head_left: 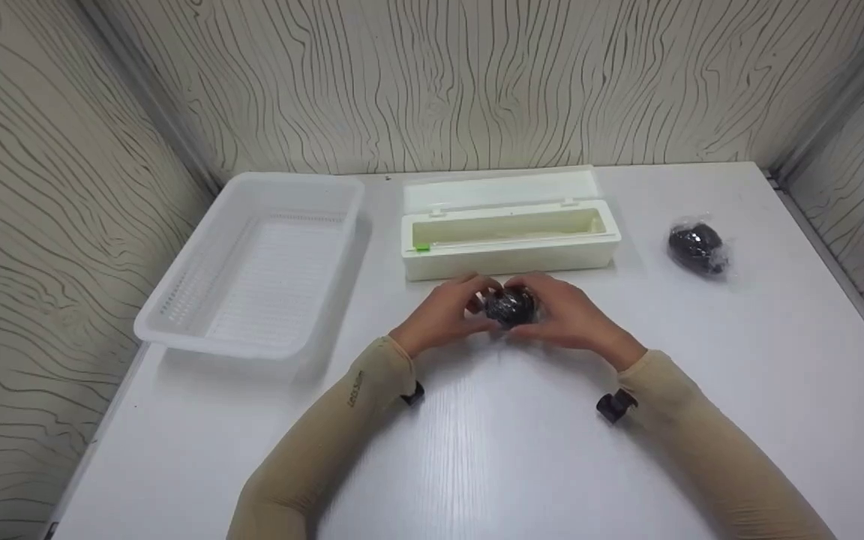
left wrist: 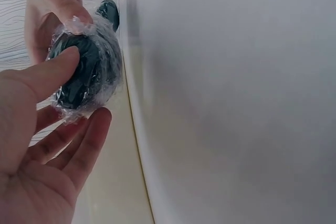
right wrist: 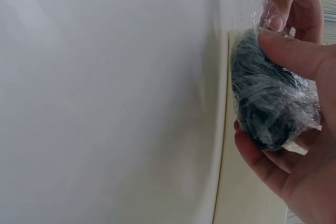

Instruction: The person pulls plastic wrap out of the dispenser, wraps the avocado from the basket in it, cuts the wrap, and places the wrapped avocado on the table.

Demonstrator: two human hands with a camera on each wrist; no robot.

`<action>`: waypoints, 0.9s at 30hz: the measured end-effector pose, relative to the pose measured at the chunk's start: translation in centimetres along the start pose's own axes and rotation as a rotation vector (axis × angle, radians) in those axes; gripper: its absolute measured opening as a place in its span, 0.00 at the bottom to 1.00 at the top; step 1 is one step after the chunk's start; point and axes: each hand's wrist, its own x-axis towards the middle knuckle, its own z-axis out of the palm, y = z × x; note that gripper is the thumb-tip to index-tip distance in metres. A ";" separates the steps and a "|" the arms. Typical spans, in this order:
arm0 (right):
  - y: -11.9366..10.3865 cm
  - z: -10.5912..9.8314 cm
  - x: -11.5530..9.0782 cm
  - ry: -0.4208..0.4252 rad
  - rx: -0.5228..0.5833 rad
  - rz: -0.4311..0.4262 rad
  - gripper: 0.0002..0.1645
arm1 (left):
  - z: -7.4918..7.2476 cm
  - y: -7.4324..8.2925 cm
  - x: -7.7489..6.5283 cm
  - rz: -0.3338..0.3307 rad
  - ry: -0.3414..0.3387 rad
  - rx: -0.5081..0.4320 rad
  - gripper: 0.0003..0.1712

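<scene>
Between the two hands is a dark, rounded thing wrapped in clear cling film [head_left: 511, 307], just in front of the long white box. The left hand [head_left: 447, 311] has its thumb on one face of the wrapped thing and its fingers curved beneath it, as the left wrist view shows. From the other side the right hand [head_left: 571, 315] holds it, thumb on top and fingers under. In the right wrist view, crinkled film [right wrist: 270, 14] bunches up at the left hand's thumb. What the dark thing is, I cannot tell.
Behind the hands stands a white cling film dispenser [head_left: 511, 262], its lid [head_left: 503, 189] up and a green slider [head_left: 422, 247] on its front rail. A white plastic basket [head_left: 218, 346] sits at left. Another film-wrapped dark thing [head_left: 697, 247] lies at right. Patterned walls [head_left: 439, 90] enclose the table.
</scene>
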 end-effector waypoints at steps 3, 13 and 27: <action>0.1 -0.2 -0.1 0.006 -0.006 -0.011 0.42 | -0.2 0.2 0.0 0.001 -0.002 -0.003 0.31; 0.9 -1.4 -0.7 0.051 0.001 -0.011 0.42 | -1.5 0.1 0.1 0.036 0.075 0.059 0.31; 2.0 -3.5 -1.5 0.074 -0.007 0.068 0.42 | -4.0 -2.8 0.8 -0.233 0.326 0.437 0.45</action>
